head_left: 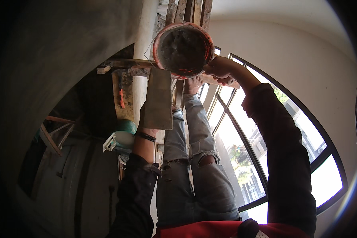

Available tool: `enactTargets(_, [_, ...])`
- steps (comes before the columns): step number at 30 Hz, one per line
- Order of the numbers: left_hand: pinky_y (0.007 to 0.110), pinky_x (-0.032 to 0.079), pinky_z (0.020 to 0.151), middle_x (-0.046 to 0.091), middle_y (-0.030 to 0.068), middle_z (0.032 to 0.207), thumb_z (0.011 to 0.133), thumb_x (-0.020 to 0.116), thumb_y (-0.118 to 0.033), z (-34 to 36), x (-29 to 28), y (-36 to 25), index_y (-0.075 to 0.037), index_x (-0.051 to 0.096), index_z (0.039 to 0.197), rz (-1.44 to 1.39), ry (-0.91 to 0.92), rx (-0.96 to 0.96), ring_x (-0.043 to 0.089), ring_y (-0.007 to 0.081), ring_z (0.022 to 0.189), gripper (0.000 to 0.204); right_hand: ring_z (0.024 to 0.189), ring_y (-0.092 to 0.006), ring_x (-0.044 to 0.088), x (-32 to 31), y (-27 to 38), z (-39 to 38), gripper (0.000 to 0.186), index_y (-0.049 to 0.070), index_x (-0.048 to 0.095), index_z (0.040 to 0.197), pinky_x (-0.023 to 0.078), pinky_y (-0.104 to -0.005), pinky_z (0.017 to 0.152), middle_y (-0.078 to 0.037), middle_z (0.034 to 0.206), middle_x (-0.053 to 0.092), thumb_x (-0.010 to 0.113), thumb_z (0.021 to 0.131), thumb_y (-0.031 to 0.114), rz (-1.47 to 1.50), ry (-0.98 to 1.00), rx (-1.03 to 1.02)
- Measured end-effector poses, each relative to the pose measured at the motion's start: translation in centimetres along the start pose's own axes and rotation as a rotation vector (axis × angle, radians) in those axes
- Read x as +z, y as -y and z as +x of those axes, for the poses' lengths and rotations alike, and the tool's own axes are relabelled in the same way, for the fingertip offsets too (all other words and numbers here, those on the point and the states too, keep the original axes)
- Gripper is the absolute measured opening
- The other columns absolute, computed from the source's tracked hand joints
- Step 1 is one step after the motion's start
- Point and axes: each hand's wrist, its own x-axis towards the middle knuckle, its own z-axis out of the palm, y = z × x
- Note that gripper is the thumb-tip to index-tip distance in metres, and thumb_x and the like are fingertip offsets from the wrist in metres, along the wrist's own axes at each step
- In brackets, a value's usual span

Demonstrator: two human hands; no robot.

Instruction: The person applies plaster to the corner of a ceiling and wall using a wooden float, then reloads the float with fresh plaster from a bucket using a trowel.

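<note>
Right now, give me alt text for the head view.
The right hand grips the rim of an orange bucket filled with grey mortar, while the left hand holds a flat plastering board. Below are jeans-clad legs on wooden scaffold planks beside a large window.

1 head-worn fisheye view looks steeply down from close above the person's own arms, legs and wooden planks (188, 12).
</note>
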Motion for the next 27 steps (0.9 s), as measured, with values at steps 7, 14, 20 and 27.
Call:
enactTargets(7, [0.041, 0.059, 0.082, 0.067, 0.0109, 0.111, 0.105, 0.045, -0.03, 1.5, -1.2, -2.0, -0.004, 0.059, 0.124, 0.205, -0.107, -0.111, 0.069, 0.0255, 0.097, 0.036, 0.043, -0.0135, 0.053, 2.5, -6.8, 2.9, 0.046, 0.001, 0.062, 0.082, 0.045, -0.0299, 0.038, -0.006, 0.06, 0.056, 0.064, 0.098, 0.044, 0.416, 0.038, -0.061])
enactTargets(14, [0.037, 0.057, 0.087, 0.066, 0.0079, 0.113, 0.104, 0.049, -0.026, 3.2, 1.6, -3.6, -0.005, 0.058, 0.125, 0.285, -0.116, -0.032, 0.067, 0.0209, 0.101, 0.031, 0.049, -0.0107, 0.056, 4.8, -13.3, 2.1, 0.041, 0.007, 0.065, 0.131, 0.048, -0.0289, 0.043, -0.002, 0.072, 0.061, 0.072, 0.093, 0.021, 0.465, 0.01, -0.206])
enactTargets(20, [0.036, 0.055, 0.094, 0.066, 0.0068, 0.118, 0.101, 0.056, -0.021, 5.4, 1.7, -3.4, -0.005, 0.057, 0.126, 0.21, -0.046, 0.0, 0.066, 0.02, 0.106, 0.03, 0.051, -0.0095, 0.056, 9.2, -14.1, -5.9, 0.038, 0.002, 0.064, 0.128, 0.048, -0.0282, 0.048, -0.003, 0.072, 0.06, 0.065, 0.094, 0.017, 0.615, -0.017, -0.316])
enactTargets(27, [0.036, 0.051, 0.101, 0.065, 0.0052, 0.122, 0.097, 0.062, -0.019, 6.9, 3.5, -1.2, -0.006, 0.058, 0.126, 0.148, 0.159, -0.075, 0.063, 0.0185, 0.113, 0.032, 0.078, -0.0323, 0.069, 17.8, -6.6, -19.2, 0.054, 0.002, 0.057, 0.136, 0.053, -0.0387, 0.073, -0.018, 0.085, 0.066, 0.072, 0.085, 0.009, 0.387, -0.525, -0.48])
